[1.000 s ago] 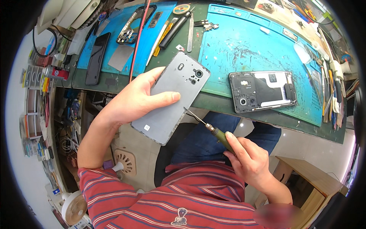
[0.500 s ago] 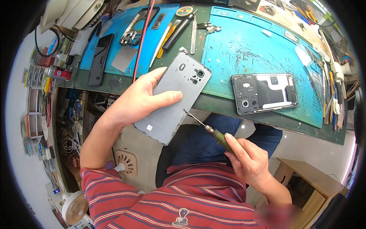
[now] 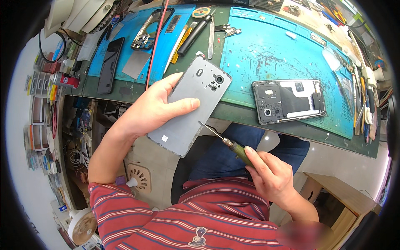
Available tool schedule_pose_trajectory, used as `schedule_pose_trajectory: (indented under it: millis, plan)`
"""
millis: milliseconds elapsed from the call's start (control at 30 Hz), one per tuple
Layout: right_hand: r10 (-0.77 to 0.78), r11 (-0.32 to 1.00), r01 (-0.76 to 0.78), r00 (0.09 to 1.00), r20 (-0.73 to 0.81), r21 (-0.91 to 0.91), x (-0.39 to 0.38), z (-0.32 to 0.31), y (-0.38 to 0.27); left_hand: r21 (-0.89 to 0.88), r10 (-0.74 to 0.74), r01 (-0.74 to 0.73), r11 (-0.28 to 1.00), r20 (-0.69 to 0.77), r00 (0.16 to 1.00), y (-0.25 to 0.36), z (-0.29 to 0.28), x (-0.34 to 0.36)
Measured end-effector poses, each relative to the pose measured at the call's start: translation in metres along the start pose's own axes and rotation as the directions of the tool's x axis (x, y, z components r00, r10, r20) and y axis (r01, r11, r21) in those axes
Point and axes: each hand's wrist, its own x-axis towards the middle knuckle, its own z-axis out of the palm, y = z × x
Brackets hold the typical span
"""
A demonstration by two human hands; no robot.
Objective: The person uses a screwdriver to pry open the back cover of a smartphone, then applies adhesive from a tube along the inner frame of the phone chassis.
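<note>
Here, flat rectangular panel point(image 3: 185, 125), slender-tipped tool point(image 3: 236, 149)

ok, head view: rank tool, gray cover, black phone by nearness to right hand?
1. Tool: in the right hand.
2. Gray cover: held in the left hand.
3. Black phone: upper left of view.
</note>
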Motion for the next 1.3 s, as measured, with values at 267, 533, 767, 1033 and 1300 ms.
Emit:
schedule_pose_trajectory:
  millis: [267,533,767,1033,1300]
  plan:
    - [0.002,1.0,-0.002,1.0,0.015,0.016,0.0004,-0.0021,-0.0029,-0.018,-0.014,0.014,1.0,0.0,1.0,0.0019,0.0014,0.0002]
    - [-0.012,1.0,0.012,1.0,0.0,-0.002,-0.0029,0.0006,-0.0023,0.001,-0.018,0.018,1.0,-0.001,1.0,0.0018,0.0011,0.0003]
    - [-0.011,1.0,0.011,1.0,0.02,0.014,-0.0043,0.0018,-0.0036,-0.007,-0.03,0.03,1.0,-0.006,1.0,0.0017,0.0014,0.0001]
    - [-0.011,1.0,0.011,1.0,0.024,0.018,-0.0045,-0.0004,-0.0063,0.006,-0.01,0.01,1.0,0.008,1.0,0.0022,0.0003,0.0032]
    - [0.007,0.999,-0.007,1.0,0.023,0.034,-0.0039,0.0016,-0.0091,-0.016,-0.012,0.012,1.0,0.021,1.0,0.003,0.0006,0.0027]
